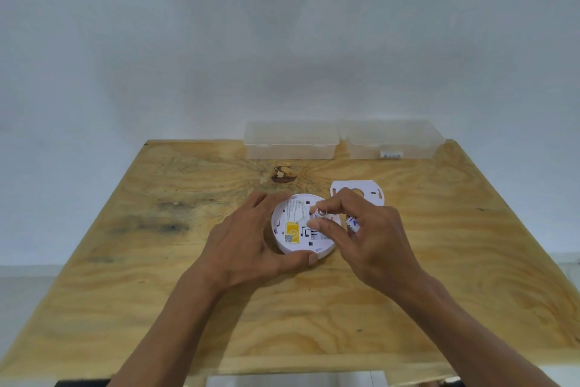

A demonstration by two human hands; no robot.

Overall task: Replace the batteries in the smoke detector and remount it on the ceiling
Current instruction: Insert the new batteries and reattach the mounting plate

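A plywood table [125, 261] is seen from above, with dark stains on its left half and a knot near the far centre.

The left hand [251, 242] is curled around the left side of the smoke detector [298, 229]: the fingers are wrapped over the far left rim and the thumb is pressed against the near rim, so the unit is gripped and steadied on the table. The detector is a round white unit, laid back side up near the middle of the table. A yellow label [292, 231] and printed markings are visible on the exposed back.

Over the right part of the detector, a battery [321, 213] is pinched end-on between the thumb and forefinger of the right hand [373, 239], its metal end cap facing the camera. A second battery [352, 223], white with blue print, is tucked under the remaining fingers of the same hand, which are closed around it.

Behind the right hand, a flat white mounting plate [373, 190] is laid on the table, partly hidden by the fingers.

At the far edge, two clear plastic boxes [292, 141] are set side by side against the wall [282, 41].
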